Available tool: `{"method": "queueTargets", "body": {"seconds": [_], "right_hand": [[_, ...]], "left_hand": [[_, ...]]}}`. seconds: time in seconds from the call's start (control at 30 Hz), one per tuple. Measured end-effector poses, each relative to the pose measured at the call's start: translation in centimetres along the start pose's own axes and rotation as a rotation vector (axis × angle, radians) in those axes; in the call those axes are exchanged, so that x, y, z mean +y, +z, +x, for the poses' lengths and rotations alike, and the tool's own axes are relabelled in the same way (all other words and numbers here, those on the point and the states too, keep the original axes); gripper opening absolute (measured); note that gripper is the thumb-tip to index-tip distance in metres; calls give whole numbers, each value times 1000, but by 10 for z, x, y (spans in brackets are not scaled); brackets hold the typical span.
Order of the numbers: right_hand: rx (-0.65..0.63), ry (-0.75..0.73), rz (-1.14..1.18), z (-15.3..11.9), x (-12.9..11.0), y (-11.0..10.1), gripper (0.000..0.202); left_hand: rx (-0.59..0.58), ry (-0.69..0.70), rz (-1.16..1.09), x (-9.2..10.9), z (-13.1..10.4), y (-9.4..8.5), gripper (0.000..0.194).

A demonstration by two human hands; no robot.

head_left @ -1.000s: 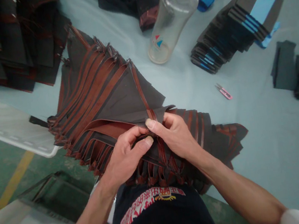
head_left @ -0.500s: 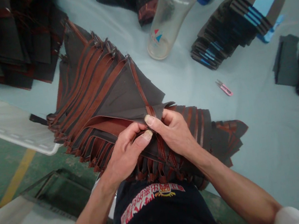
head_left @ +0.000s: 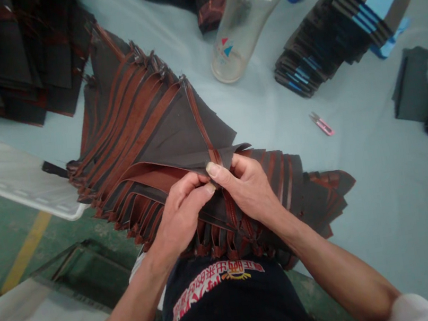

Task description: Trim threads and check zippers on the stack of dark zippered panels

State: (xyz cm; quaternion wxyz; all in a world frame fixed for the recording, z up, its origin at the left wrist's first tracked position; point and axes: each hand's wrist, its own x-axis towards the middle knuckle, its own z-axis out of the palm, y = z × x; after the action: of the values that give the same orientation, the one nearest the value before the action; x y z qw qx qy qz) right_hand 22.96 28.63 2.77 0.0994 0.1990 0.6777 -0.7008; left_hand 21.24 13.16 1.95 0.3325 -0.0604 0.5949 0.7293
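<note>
A thick stack of dark grey fabric pieces [head_left: 177, 128] with reddish-brown strips fans across the table edge in front of my body. Near its middle, my left hand [head_left: 186, 205] pinches the fabric between thumb and fingers. Right beside it, my right hand [head_left: 243, 180] grips the same piece, its thumb lying on top close to the left thumb. The two hands nearly touch at a brown seam. What lies between the fingertips is too small to make out.
A clear bottle [head_left: 235, 31] stands behind the stack. Pink thread snips [head_left: 321, 124] lie on the table [head_left: 396, 197] to the right. Dark bundles with blue strips [head_left: 324, 39] are at back right, more dark pieces [head_left: 5, 57] at back left. A white crate [head_left: 11, 177] is at left.
My left thumb has shifted slightly towards the fingertips, closing the pinch a little. My right hand and the fabric stack look almost the same.
</note>
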Motion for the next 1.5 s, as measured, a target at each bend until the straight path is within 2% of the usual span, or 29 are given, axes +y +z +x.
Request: {"method": "queueTargets", "body": {"seconds": [0.13, 0.2, 0.4, 0.53, 0.7, 0.8, 0.97, 1.1, 1.33, 1.43, 1.5], "right_hand": [[5, -27, -4, 0, 2, -1, 38], [0, -37, 12, 0, 1, -2, 38], [-33, -22, 9, 1, 0, -8, 48], [-46, -4, 18, 5, 1, -7, 52], [-31, -16, 15, 8, 0, -10, 53], [-16, -134, -111, 4, -2, -15, 51], [-45, -242, -223, -3, 0, -19, 38], [-102, -246, -211, -6, 4, -21, 34], [-112, -259, -202, -7, 8, -25, 46], [-104, -254, -255, -6, 4, -21, 53], [-69, -201, -311, -6, 0, -16, 54]], "left_hand": [[84, -53, 26, 6, 3, 8, 12], [86, -82, 38, 10, 3, 10, 14], [-94, -89, 279, 24, 3, 2, 24], [-154, -64, 381, 23, 9, -5, 27], [-146, -17, 254, 10, 19, -6, 33], [-162, -7, 179, 7, 19, -6, 36], [-89, 91, 341, 9, 17, -2, 41], [-43, 62, 264, 6, 18, 2, 46], [62, 18, 140, -1, 21, 3, 55], [100, 10, 96, -2, 21, 3, 52], [107, 20, 92, -1, 21, 4, 49]]}}
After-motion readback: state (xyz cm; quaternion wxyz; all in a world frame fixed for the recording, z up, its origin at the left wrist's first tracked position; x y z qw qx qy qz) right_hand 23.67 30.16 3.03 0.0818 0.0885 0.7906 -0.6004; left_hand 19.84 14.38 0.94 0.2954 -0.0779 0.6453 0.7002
